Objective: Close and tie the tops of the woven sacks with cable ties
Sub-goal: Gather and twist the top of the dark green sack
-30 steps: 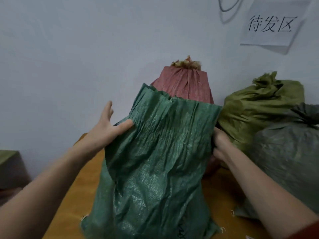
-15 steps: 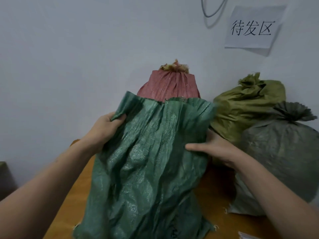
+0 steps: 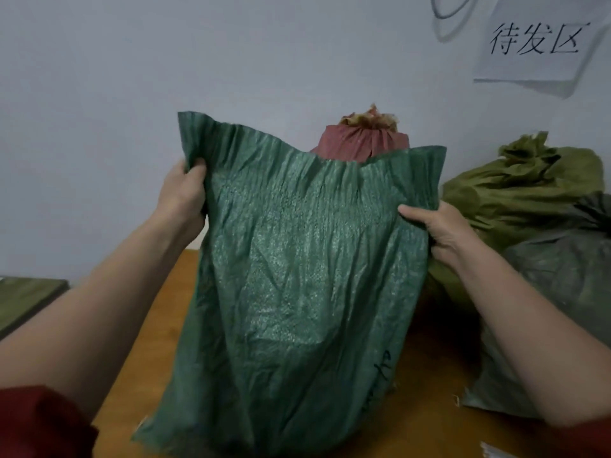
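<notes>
Stretching wide where it bunched a second ago, the top of the green sack (image 3: pixel 307 259), upright on the table (image 3: pixel 158 319), is gripped at its left corner by the left hand (image 3: pixel 182 196) and at its right edge by the right hand (image 3: pixel 433 226): flattened for gathering, untied. A tied red sack (image 3: pixel 363 140) stands behind, an olive sack (image 3: pixel 529 193) to the right; bare table lies left.

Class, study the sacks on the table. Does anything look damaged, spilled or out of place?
Nothing spilled. The green sack is unclosed, stretched wide between the left hand and right hand, while the red sack, olive sack and grey sack nearby are bunched on top. Frayed threads show at the grey sack's lower corner.
</notes>
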